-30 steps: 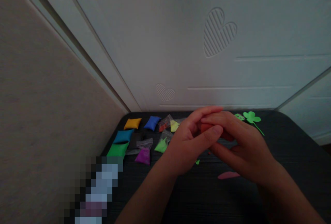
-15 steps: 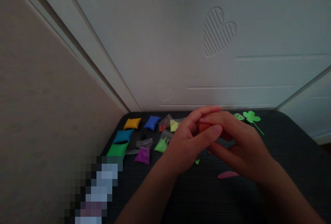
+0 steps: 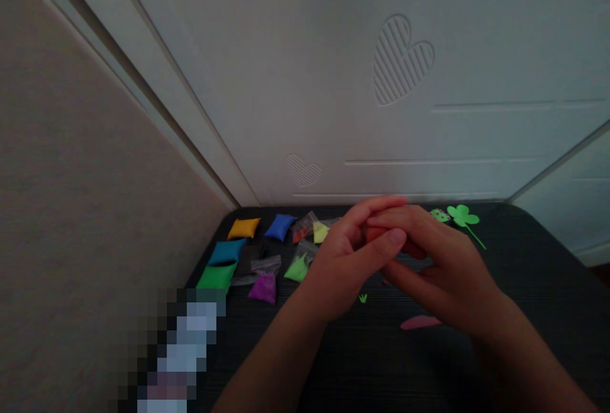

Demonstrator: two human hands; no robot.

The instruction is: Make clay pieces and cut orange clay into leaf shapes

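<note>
My left hand (image 3: 350,257) and my right hand (image 3: 436,264) are cupped together above the dark table. Between them is a lump of red-orange modelling clay (image 3: 376,233), mostly covered by fingers and palms. My left thumb lies across the front of it, and my right fingers lap over the top. On the table below lie a tiny green crown-shaped piece (image 3: 363,298) and a pink clay knife (image 3: 420,323), whose right end is hidden by my right hand. A small red crumb (image 3: 384,282) shows just under the hands.
Coloured clay packets lie at the left, among them a yellow one (image 3: 244,229), a blue one (image 3: 280,227), a green one (image 3: 216,276) and a purple one (image 3: 264,287). A green clover shape on a stem (image 3: 462,216) lies at the back right. Behind the table (image 3: 534,279) stands a white panel (image 3: 333,82).
My hands stay closed around the red-orange clay in almost the same place. My left thumb has shifted very slightly left; the things on the table have not moved.
</note>
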